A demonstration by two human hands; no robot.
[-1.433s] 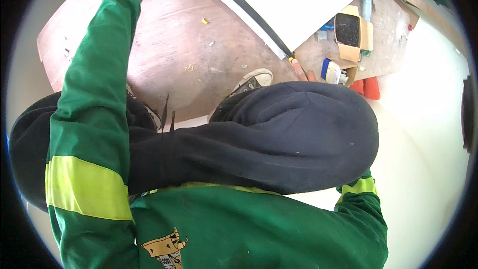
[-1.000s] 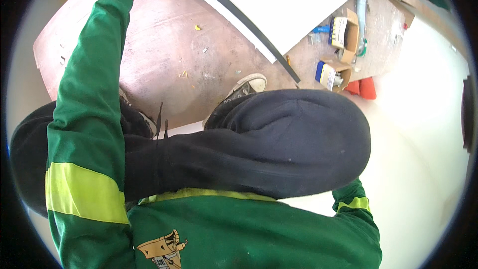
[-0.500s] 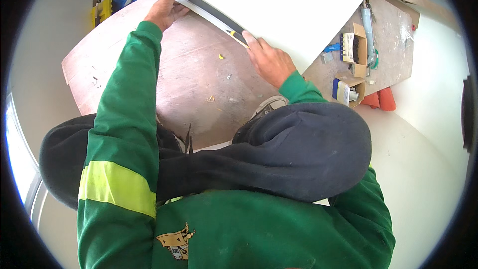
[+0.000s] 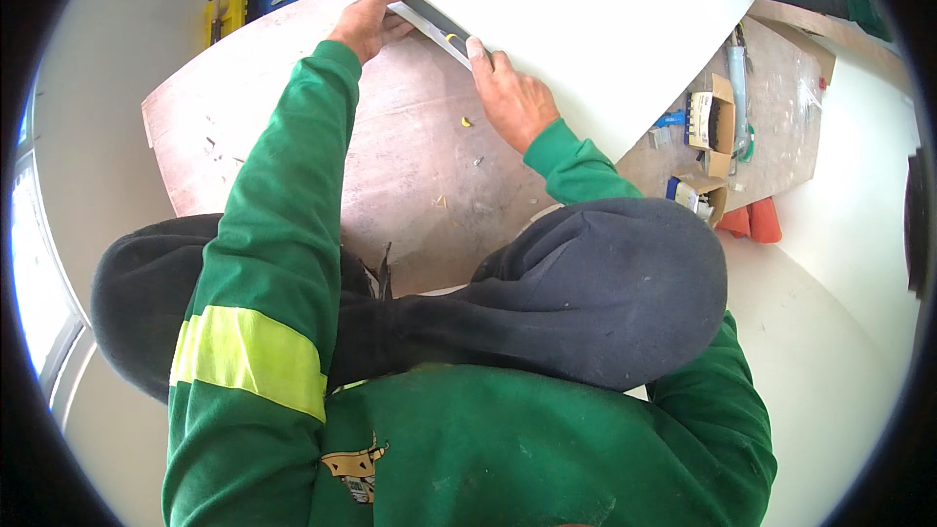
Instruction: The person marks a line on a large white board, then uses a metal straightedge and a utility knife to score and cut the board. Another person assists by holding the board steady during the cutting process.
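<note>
The left hand (image 4: 371,24) is closed on the edge of a white panel (image 4: 595,10), its thumb over a dark strip (image 4: 435,19) that follows this edge and its other fingers underneath. The right hand (image 4: 512,102) is narrow, fingers bent and tips against the strip just to the left hand's right; whether they grip or only press, I cannot tell. A small yellow piece (image 4: 451,37) lies at those fingertips, too small to identify. Between the hands and beyond the left one, the strip already lies along the edge; whether it is fixed there does not show. What remains to be done toward the panel's near corner is hard to judge, because the right hand and sleeve cover much of that stretch. Below both hands is a worn, pinkish-brown board (image 4: 410,146), dusted with scraps, among them a curved yellow bit (image 4: 466,122). Well to the right hand's right are a blue item (image 4: 671,119), an open cardboard box (image 4: 722,90) and red-orange objects (image 4: 764,221). Farther beyond that hand a co-worker's green sleeve (image 4: 864,8) shows, while far left of the left hand is a bright window (image 4: 39,273).
</note>
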